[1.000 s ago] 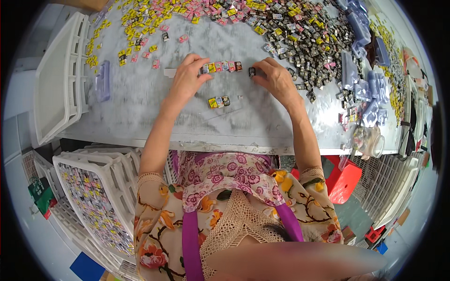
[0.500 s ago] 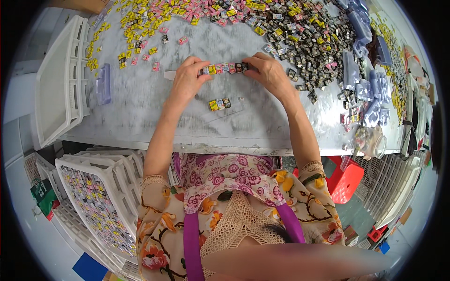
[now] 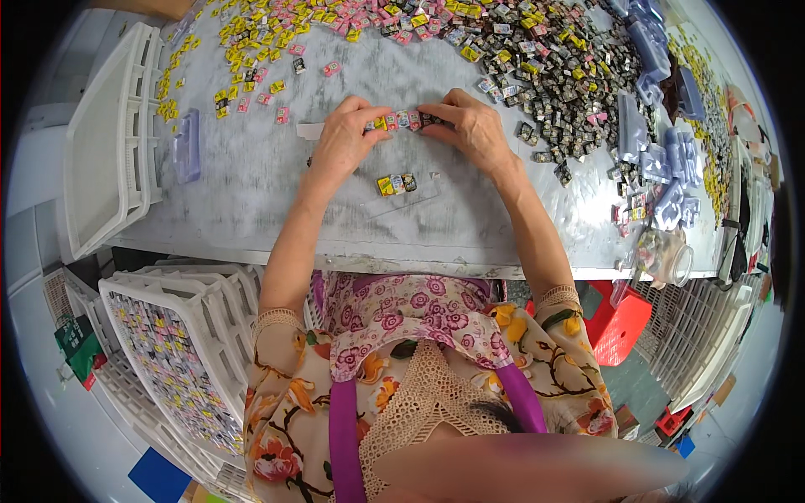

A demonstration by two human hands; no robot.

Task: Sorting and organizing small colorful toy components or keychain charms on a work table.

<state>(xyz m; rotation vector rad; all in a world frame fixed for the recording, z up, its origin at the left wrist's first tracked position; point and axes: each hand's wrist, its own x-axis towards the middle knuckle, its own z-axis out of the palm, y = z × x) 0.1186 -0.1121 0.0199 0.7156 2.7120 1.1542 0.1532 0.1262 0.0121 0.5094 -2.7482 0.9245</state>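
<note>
A short row of small printed blocks point(image 3: 402, 121) in yellow, pink, white and black lies across the space between my hands. My left hand point(image 3: 342, 144) pinches its left end between thumb and fingers. At the dark right end, my right hand point(image 3: 478, 138) is closed in the same way, its fingertips covering part of the row. Below it on the table sits a small cluster of yellow and black blocks point(image 3: 397, 184). A clear flat strip point(image 3: 407, 205) lies just under that cluster. Beside my left hand a white strip point(image 3: 309, 131) pokes out.
Loose yellow and pink blocks point(image 3: 285, 33) spread over the far left; a dense pile of dark blocks point(image 3: 562, 92) covers the far right. Clear plastic trays point(image 3: 671, 163) and a jar point(image 3: 671, 260) stand at right. A white crate point(image 3: 105, 142) borders the left, with filled crates point(image 3: 168, 360) below.
My hands have come closer together along the row, the right one shifting left and the left one slightly right. Less of the row shows between my fingers.
</note>
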